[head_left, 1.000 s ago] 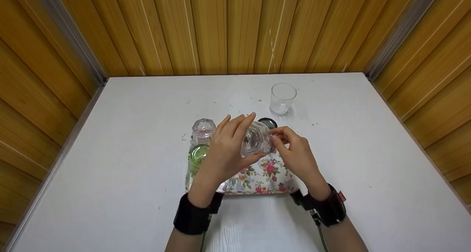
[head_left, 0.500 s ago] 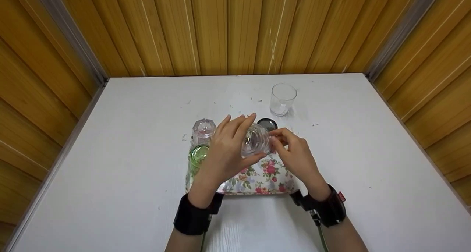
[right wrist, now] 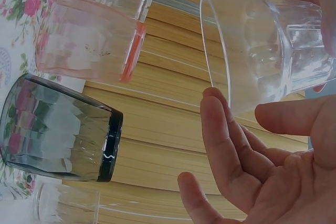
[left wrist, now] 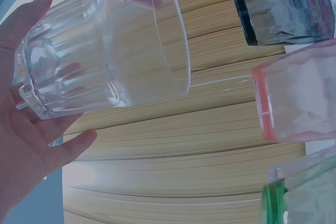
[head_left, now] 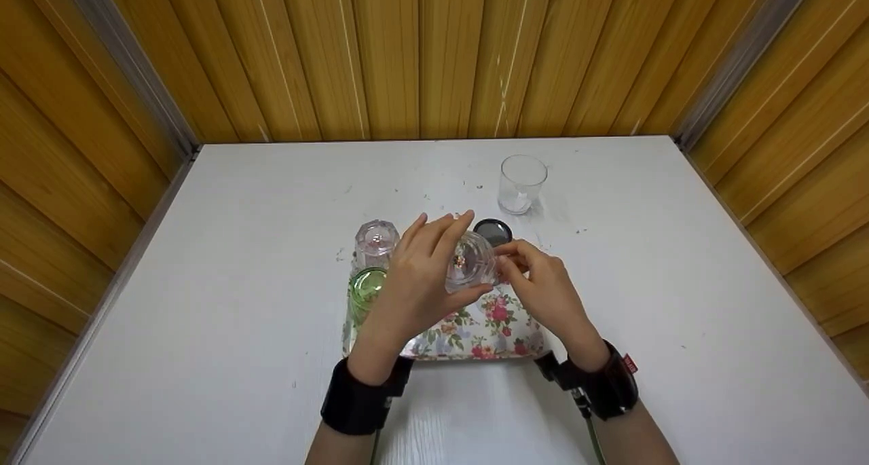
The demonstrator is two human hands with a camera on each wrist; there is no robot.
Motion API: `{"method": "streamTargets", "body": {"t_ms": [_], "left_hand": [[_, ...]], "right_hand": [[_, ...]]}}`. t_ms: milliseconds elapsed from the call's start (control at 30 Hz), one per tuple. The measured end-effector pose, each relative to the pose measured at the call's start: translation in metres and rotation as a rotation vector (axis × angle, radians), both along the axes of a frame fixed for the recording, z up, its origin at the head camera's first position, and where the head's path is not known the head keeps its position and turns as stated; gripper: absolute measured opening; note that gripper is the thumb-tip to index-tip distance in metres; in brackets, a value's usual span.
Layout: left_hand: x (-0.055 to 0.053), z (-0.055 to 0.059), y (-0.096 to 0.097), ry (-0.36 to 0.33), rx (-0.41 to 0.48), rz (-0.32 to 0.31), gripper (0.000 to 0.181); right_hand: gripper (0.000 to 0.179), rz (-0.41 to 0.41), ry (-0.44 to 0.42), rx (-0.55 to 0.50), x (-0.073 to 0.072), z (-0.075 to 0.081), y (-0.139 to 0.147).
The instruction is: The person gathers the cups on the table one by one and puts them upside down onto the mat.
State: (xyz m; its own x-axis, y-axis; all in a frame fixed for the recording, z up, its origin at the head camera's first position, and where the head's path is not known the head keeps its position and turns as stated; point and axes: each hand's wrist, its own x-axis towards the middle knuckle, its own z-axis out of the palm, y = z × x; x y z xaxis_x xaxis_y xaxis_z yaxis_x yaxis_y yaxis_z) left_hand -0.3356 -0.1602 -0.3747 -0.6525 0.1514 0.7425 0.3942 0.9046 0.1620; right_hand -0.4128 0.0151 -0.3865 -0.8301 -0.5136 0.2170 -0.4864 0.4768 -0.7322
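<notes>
A clear glass [head_left: 473,260] is held mouth down above the floral tray [head_left: 489,336]. My left hand [head_left: 415,273] grips it around the base end, thumb on the near side, as the left wrist view shows. At the rim, my right hand [head_left: 546,285] pinches it with thumb and fingertips. Below it in the right wrist view stand an upturned dark grey glass [right wrist: 58,129] and an upturned pink glass [right wrist: 86,40]; in the head view the hands hide the pink one. A green glass [head_left: 367,287] stands beside my left wrist.
Behind the green glass stands a faceted clear glass [head_left: 375,239] at the tray's left edge. A clear straight-sided tumbler [head_left: 522,185] stands upright on the white table [head_left: 258,261], beyond the tray. Wood-look panels [head_left: 434,58] enclose the table's back and sides.
The held clear glass has turned slightly, so its round base faces upward more. My right fingers have shifted a little left with it, and more of the dark grey glass shows.
</notes>
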Motion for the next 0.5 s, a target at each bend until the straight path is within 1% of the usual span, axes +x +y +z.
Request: {"method": "streamTargets", "body": {"t_ms": [200,500], "left_hand": [[-0.0003,0.0004,0.0004,-0.018,-0.008,0.001,0.086],[0.0,0.0005,0.0006,-0.024,-0.002,-0.002,0.085]], "right_hand": [[0.02,0.007,-0.019,0.024,0.0003,0.0006,0.0002],[0.019,0.023,-0.047,0.057,0.0005,0.0003,0.0008]]}}
